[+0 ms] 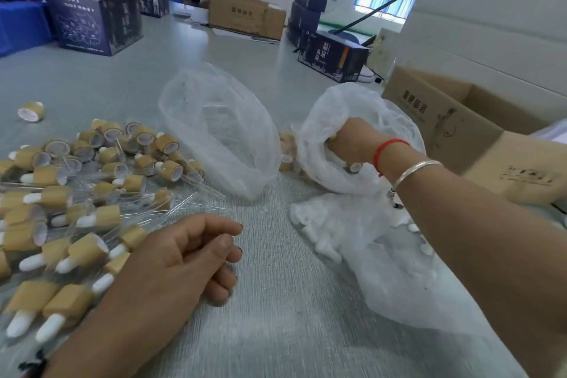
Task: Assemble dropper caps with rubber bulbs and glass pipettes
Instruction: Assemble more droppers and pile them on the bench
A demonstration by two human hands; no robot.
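A heap of bamboo-coloured dropper caps (76, 193), many with white rubber bulbs and glass pipettes fitted, covers the table's left side. My left hand (190, 258) rests on the grey table beside the heap, fingers loosely curled, holding nothing. My right hand (352, 144) reaches into a clear plastic bag (395, 120) of bamboo caps; its fingers are hidden inside the bag. A second bag of white rubber bulbs (362, 236) lies under my right forearm. A third clear bag (214, 126) with glass pipettes lies at the centre.
An open cardboard box (454, 120) stands at the right. Dark printed cartons (92, 18) are stacked at the back left, and another (334, 55) sits behind the bags. One loose cap (30, 110) lies apart at the far left. A person sits at the back.
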